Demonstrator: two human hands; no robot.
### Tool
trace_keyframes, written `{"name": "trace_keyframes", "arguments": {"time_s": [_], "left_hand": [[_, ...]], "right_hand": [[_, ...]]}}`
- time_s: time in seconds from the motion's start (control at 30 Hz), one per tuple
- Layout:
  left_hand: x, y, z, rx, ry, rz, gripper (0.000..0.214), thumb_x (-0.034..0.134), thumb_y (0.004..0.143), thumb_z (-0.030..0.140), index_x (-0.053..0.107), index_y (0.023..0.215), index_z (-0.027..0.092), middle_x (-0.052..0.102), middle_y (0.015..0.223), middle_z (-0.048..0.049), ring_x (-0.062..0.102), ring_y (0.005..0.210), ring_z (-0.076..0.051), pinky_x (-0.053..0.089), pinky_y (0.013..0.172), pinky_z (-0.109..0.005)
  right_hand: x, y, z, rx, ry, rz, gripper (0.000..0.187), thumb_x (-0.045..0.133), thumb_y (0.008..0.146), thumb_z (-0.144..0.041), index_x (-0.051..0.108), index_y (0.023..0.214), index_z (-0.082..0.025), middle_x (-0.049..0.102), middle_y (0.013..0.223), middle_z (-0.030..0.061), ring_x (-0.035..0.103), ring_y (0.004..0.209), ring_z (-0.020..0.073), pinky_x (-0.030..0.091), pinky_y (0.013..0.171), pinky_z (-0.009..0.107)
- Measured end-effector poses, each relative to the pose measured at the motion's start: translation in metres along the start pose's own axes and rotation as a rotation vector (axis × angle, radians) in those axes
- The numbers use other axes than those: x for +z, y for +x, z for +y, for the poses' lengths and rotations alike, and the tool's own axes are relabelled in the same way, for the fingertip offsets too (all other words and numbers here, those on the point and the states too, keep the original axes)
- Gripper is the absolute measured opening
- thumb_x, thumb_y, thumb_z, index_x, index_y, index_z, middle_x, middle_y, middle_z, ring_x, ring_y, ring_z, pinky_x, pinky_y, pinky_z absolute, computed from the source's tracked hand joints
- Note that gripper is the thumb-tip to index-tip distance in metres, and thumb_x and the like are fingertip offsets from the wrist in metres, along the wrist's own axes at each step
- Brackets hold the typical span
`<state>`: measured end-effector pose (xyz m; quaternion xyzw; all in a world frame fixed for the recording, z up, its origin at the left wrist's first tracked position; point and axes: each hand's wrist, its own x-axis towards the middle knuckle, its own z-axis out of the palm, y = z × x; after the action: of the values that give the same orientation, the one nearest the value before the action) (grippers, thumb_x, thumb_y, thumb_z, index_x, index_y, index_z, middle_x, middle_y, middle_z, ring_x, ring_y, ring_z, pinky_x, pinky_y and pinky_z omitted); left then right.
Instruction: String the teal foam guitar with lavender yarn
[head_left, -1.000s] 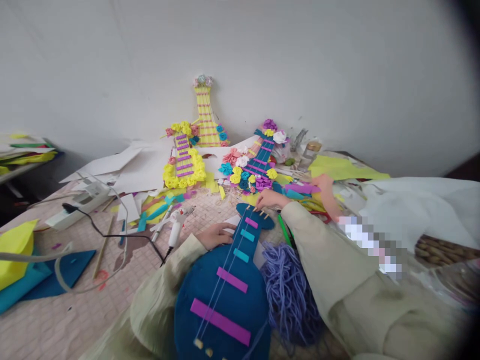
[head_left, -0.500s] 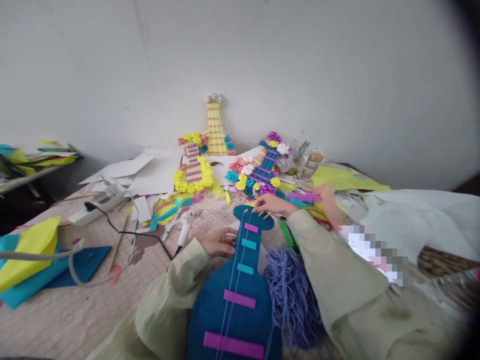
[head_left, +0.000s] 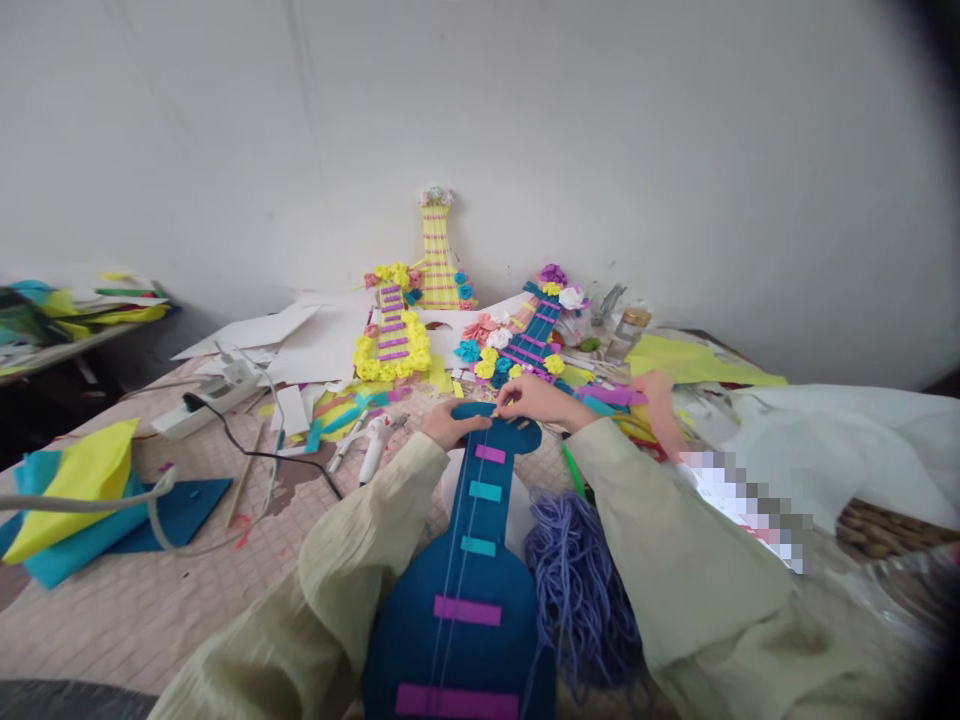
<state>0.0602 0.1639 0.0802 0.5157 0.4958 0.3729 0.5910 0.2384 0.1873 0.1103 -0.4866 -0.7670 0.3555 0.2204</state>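
Observation:
A dark blue craft guitar with purple and turquoise strips lies in front of me, its head pointing away. Two pale yarn strings run up its neck, and small pegs stick out of the head. My left hand grips the left edge of the head, thumb on top. At the top of the head, my right hand pinches the yarn string beside a peg; its fingertips partly hide the spot. A heap of purple-blue yarn sits to the right of the guitar.
Three decorated paper guitars, including a yellow-flowered one, stand by the wall. To the left are a glue gun, a power strip with cables, and folded coloured paper. Another person's hand is at the right, near white sheeting.
My left hand has moved up from beside the neck to the head of the guitar and taken hold of its edge. My right hand has shifted slightly left along the head.

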Motion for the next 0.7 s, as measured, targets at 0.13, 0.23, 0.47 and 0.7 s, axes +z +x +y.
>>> {"name": "trace_keyframes", "arguments": {"time_s": [0.13,0.23,0.47,0.7], "left_hand": [[0.001,-0.006,0.01,0.137,0.12,0.076,0.043,0.077,0.048,0.018,0.064,0.089,0.018,0.063,0.075,-0.003,0.059,0.078,-0.021,0.047,0.073,-0.033],[0.005,-0.009,0.014,0.216,0.196,0.168,0.029,0.074,0.049,0.014,0.064,0.076,0.017,0.062,0.079,-0.0041,0.056,0.089,-0.023,0.041,0.085,-0.035],[0.01,-0.008,0.011,0.288,0.294,0.24,0.021,0.07,0.052,0.013,0.062,0.07,0.017,0.061,0.075,-0.0036,0.055,0.084,-0.023,0.042,0.082,-0.037],[0.007,0.003,-0.003,0.324,0.311,0.239,0.022,0.068,0.05,0.009,0.062,0.07,0.016,0.061,0.069,-0.0032,0.056,0.072,-0.021,0.043,0.072,-0.037]], "right_hand": [[-0.001,0.0,-0.004,0.007,-0.044,0.008,0.008,0.064,0.062,-0.02,0.063,0.066,-0.013,0.065,0.06,0.001,0.057,0.052,0.0095,0.041,0.046,0.016],[0.0,0.0,-0.008,0.014,-0.074,0.007,0.004,0.063,0.06,-0.017,0.063,0.063,-0.014,0.065,0.06,0.0003,0.058,0.054,0.0101,0.041,0.047,0.016],[0.003,-0.002,-0.019,0.042,-0.128,0.027,0.006,0.058,0.057,-0.012,0.062,0.059,-0.015,0.062,0.055,-0.0004,0.057,0.052,0.0112,0.04,0.044,0.017],[0.009,0.0,-0.014,0.061,-0.129,0.033,0.005,0.057,0.057,-0.015,0.061,0.059,-0.015,0.062,0.056,0.0011,0.058,0.051,0.0132,0.04,0.04,0.019]]}}
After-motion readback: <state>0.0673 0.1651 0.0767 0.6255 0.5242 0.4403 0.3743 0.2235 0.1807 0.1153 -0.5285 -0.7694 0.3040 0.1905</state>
